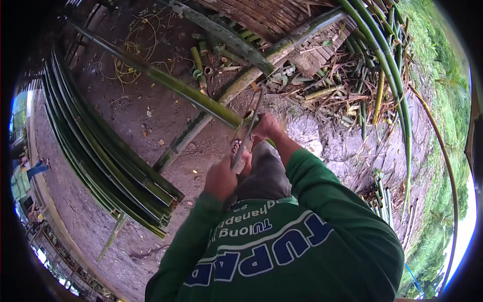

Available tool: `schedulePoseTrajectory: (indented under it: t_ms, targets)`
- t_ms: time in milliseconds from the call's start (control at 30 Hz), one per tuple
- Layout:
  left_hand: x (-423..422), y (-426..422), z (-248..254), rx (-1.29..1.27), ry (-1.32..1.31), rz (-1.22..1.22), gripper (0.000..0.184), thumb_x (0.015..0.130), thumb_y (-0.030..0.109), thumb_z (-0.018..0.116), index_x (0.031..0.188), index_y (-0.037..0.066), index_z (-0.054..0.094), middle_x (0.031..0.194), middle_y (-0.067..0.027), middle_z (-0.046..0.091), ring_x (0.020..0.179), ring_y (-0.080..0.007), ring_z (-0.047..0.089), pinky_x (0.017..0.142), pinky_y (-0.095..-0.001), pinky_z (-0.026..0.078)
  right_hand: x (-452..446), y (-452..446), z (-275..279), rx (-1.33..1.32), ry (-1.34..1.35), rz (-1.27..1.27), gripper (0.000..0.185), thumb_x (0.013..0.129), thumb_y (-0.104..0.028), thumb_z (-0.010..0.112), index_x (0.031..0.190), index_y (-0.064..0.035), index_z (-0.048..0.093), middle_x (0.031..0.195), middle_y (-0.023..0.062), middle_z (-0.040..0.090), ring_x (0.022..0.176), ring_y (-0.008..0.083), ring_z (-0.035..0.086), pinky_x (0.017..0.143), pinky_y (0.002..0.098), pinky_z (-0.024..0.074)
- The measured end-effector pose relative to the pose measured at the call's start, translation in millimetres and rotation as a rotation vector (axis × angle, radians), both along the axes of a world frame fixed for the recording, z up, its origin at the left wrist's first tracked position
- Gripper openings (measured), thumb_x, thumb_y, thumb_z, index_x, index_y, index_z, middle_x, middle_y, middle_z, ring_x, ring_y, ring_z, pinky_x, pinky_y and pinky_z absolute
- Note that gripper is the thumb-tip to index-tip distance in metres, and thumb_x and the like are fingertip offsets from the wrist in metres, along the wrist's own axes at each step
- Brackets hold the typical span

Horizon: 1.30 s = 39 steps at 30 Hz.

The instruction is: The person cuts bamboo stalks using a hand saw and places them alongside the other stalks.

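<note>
A green bamboo pole [186, 95] slants in from the upper left and ends close to my hands, resting across a thicker bamboo pole [201, 121]. A long, thin, slightly curved blade-like tool [250, 123] crosses right at its end; its exact kind is unclear. My left hand [221, 178] is closed around the lower end of this tool. Just right of the pole's end, my right hand [268, 127] is closed, with something dark at its fingers that I cannot make out. Below the hands are a sandalled foot [245, 158] and my dark trousers [264, 173].
Several long green bamboo poles [108, 151] lie stacked at the left. Cut bamboo pieces and dry scraps [342, 95] litter the ground at the upper right. Long bent poles [390, 65] curve along the right side. Yellow cord [132, 55] lies tangled on the soil.
</note>
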<state>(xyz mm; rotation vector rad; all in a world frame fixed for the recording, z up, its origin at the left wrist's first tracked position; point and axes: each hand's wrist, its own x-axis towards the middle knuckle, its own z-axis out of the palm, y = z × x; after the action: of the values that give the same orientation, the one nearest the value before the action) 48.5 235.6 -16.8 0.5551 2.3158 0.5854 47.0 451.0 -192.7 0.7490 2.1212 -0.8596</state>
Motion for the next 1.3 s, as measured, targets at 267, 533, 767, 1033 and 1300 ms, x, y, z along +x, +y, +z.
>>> schedulePoseTrajectory:
  t_ms: [267,533,767,1033,1300]
  targets:
    - [-10,-17,-62,-0.019,-0.107,0.045,0.022,0.075,0.01,0.056,0.093,-0.002,0.057,0.084,-0.0272,0.061,0.083,-0.0451,0.059,0.072,-0.0517,0.048,-8,32,30,0.068,0.05,-0.168,0.047,0.055,-0.027,0.072,0.097,-0.0061,0.065,0.092,0.0202,0.066,0.09,0.0304,0.065,0.077,0.0382,0.0519]
    - [87,-187,-12,-0.257,-0.227,0.16,0.01,0.076,0.009,0.051,0.076,0.0,0.055,0.074,-0.027,0.059,0.075,-0.0451,0.058,0.066,-0.0524,0.046,-88,43,88,0.1,0.344,-0.018,0.046,0.059,-0.028,0.07,0.097,-0.0028,0.065,0.09,0.023,0.065,0.088,0.0364,0.063,0.077,0.0418,0.0505]
    - [101,-197,55,-0.24,-0.237,0.336,0.01,0.07,0.012,0.058,0.072,0.003,0.056,0.069,-0.0235,0.059,0.069,-0.0418,0.059,0.061,-0.0473,0.047,-263,-2,212,-0.028,1.473,-0.332,0.057,0.067,-0.021,0.072,0.117,0.0,0.053,0.115,0.0187,0.058,0.106,0.0333,0.057,0.092,0.038,0.0452]
    - [143,-230,78,-0.201,-0.165,0.515,0.013,0.069,0.014,0.059,0.068,0.002,0.054,0.062,-0.0205,0.056,0.06,-0.04,0.057,0.056,-0.0452,0.046,118,75,8,0.292,0.388,0.069,0.103,0.051,-0.039,0.085,0.135,-0.0078,0.035,0.126,0.0233,0.046,0.121,0.0391,0.041,0.097,0.0461,0.038]
    - [119,-221,98,-0.277,-0.132,0.595,0.013,0.072,0.012,0.06,0.067,0.001,0.056,0.058,-0.021,0.054,0.052,-0.036,0.055,0.049,-0.0425,0.042,147,90,-61,0.2,-0.155,0.068,0.046,0.053,-0.036,0.079,0.088,-0.0078,0.068,0.088,0.013,0.068,0.084,0.027,0.065,0.08,0.0372,0.0516]
